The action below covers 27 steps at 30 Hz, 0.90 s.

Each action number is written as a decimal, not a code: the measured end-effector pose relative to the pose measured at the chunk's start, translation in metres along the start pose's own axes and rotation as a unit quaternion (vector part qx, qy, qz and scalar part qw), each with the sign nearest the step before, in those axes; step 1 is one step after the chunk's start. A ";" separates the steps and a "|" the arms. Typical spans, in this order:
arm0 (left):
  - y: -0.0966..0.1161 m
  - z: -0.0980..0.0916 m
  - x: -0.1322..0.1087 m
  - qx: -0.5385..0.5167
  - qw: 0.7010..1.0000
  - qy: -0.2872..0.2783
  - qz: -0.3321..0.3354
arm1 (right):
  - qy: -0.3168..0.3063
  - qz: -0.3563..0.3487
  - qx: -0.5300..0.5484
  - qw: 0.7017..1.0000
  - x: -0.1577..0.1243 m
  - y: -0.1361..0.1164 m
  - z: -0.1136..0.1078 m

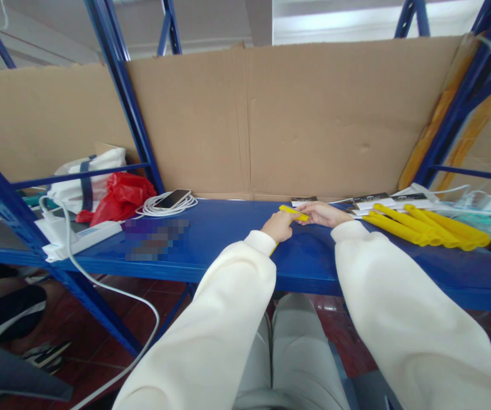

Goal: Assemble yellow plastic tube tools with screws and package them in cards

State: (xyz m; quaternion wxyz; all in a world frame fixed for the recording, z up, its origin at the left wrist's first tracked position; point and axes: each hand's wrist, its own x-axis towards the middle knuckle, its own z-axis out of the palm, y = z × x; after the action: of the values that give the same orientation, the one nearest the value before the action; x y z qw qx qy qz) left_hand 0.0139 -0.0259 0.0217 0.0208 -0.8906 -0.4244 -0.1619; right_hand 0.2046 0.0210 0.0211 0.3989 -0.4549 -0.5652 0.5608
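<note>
A slim yellow piece (294, 213), likely the same material as the yellow rolls nearby, is held between my two hands over the blue shelf (232, 228). My left hand (277, 226) is closed around it, the index finger laid along it. From the other side my right hand (323, 214) pinches its right end with thumb and fingers. A bit of yellow also shows below my left wrist, the part between hidden by the hand and cuff. Right of my right hand lie several yellow tube-like rolls (425, 226), side by side.
Black-and-white printed cards (373, 201) lie behind the rolls. To the left are a phone (174, 199) on a coiled white cable, a red plastic bag (121, 196) and a white power strip (95, 234). Cardboard (314, 119) walls the back; blue posts flank it. Another person's leg (10, 313) shows lower left.
</note>
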 end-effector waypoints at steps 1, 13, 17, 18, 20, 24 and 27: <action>0.000 0.000 0.000 0.000 1.000 0.003 -0.001 | -0.008 -0.004 -0.002 1.000 -0.001 0.000 -0.001; -0.008 -0.005 0.001 0.060 0.998 0.011 0.009 | -0.018 -0.061 -0.005 0.998 -0.011 -0.003 0.000; -0.010 -0.012 -0.001 0.129 0.992 0.001 -0.012 | 0.023 -0.081 0.021 0.996 -0.009 -0.005 0.010; -0.008 -0.013 -0.001 0.141 0.990 0.000 -0.022 | 0.036 -0.084 0.027 0.995 -0.007 -0.006 0.012; -0.003 -0.014 -0.002 0.154 0.987 0.005 -0.044 | 0.060 -0.091 0.036 0.993 -0.005 -0.006 0.015; 0.009 -0.011 -0.001 0.148 0.986 0.015 -0.070 | 0.086 -0.097 0.041 0.991 0.000 -0.004 0.013; 0.014 -0.006 0.001 0.130 0.989 0.014 -0.075 | 0.093 -0.092 0.035 0.991 0.000 -0.003 0.009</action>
State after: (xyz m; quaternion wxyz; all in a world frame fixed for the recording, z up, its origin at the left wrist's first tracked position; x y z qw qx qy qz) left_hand 0.0231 -0.0352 0.0289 0.1304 -0.8436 -0.5070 -0.1192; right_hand 0.1953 0.0189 0.0232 0.5155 -0.4370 -0.5452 0.4960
